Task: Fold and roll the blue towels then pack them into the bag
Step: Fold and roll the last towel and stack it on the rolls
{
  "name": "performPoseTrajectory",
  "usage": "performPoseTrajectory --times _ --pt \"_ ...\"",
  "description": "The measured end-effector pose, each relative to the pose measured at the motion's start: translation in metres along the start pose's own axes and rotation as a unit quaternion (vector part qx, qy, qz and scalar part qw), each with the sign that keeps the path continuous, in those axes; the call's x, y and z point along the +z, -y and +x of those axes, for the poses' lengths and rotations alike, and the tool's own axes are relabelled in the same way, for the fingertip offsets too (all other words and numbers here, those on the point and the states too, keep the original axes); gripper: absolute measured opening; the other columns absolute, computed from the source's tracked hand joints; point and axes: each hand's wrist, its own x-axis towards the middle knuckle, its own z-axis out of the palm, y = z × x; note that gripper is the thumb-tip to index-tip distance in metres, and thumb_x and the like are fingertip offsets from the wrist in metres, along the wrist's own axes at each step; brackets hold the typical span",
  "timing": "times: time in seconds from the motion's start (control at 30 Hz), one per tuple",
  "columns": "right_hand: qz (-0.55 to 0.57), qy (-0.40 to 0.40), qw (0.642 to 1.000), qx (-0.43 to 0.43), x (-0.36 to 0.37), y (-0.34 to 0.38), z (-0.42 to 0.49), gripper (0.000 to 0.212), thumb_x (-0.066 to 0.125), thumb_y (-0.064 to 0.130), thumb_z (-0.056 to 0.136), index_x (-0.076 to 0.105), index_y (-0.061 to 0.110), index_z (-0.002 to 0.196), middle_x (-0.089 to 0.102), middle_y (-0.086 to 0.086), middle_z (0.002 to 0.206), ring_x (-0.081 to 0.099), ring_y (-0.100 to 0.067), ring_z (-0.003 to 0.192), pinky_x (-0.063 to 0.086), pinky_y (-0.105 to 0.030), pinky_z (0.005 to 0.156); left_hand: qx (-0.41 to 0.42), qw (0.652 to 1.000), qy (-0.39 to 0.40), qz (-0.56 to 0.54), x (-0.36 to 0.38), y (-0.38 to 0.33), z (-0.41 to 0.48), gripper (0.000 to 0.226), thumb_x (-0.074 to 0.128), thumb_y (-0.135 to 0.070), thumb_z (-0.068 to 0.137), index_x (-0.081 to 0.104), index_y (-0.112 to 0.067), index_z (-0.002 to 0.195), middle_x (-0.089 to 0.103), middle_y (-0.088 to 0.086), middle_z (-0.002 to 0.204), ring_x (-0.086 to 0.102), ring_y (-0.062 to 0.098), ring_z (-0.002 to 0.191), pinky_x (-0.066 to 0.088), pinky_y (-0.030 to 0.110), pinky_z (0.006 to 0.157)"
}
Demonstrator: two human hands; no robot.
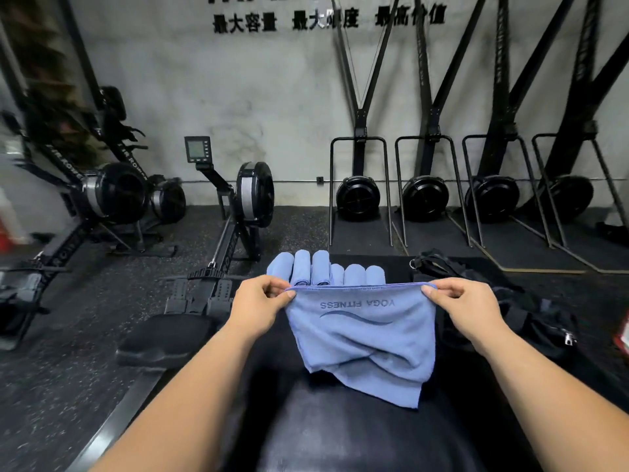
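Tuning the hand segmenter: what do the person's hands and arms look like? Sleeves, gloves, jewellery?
The left hand and right hand are bare: no gloves, rings or watch visible. The left forearm and right forearm are uncovered down to the frame edge, with no sleeves, wristbands or markings in view. Nails look short and unpainted.

A black padded bench [396, 267] carries the things. Along its far edge lie six rolled towels [326, 269], side by side and touching, ends toward the viewer. To their right, near but apart, a black bag [493, 311] slumps on the pad, a strap with a metal ring at its far left corner. A loose blue towel [364, 338] hangs over the near part (whether its lower corner rests on the pad cannot be told). The bench stands on a dark speckled floor [68, 386], which also bears rowing machines [238, 206].
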Motion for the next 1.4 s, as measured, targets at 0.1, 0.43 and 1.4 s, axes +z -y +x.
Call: performPoseTrajectory --times 0.1,0.43,1.4 --pt "0.020 -0.017 0.999 -0.024 -0.015 0.025 -0.003 0.001 0.084 0.029 0.088 0.083 0.029 0.087 0.078 0.010 0.081 0.068 -0.009 0.078 0.051 -0.031 0.081 0.012 1.000 0.009 -0.002 -0.017 -0.026 -0.001 0.013 0.090 -0.017 0.083 0.078 -0.017 0.089 0.075 -0.002 0.076 0.063 0.009 0.064 0.059 0.030 0.065" --pt "-0.005 -0.050 0.994 -0.093 -0.049 0.109 0.002 0.006 0.083 0.030 0.089 0.081 0.028 0.084 0.076 0.011 0.075 0.064 -0.005 0.068 0.049 -0.025 0.069 0.107 0.990 0.024 0.084 -0.077 -0.104 0.003 0.008 0.077 -0.026 0.095 0.080 -0.025 0.088 0.077 -0.009 0.079 0.063 0.001 0.069 0.049 0.023 0.068" --pt "-0.045 -0.092 0.989 -0.103 -0.054 0.166 -0.010 0.010 0.080 0.037 0.090 0.079 0.032 0.082 0.075 0.011 0.079 0.069 -0.014 0.082 0.048 -0.027 0.070 0.121 0.978 -0.126 0.112 -0.115 -0.145 -0.009 0.012 0.087 -0.030 0.085 0.076 -0.033 0.079 0.073 -0.014 0.076 0.068 0.005 0.077 0.055 0.027 0.072"
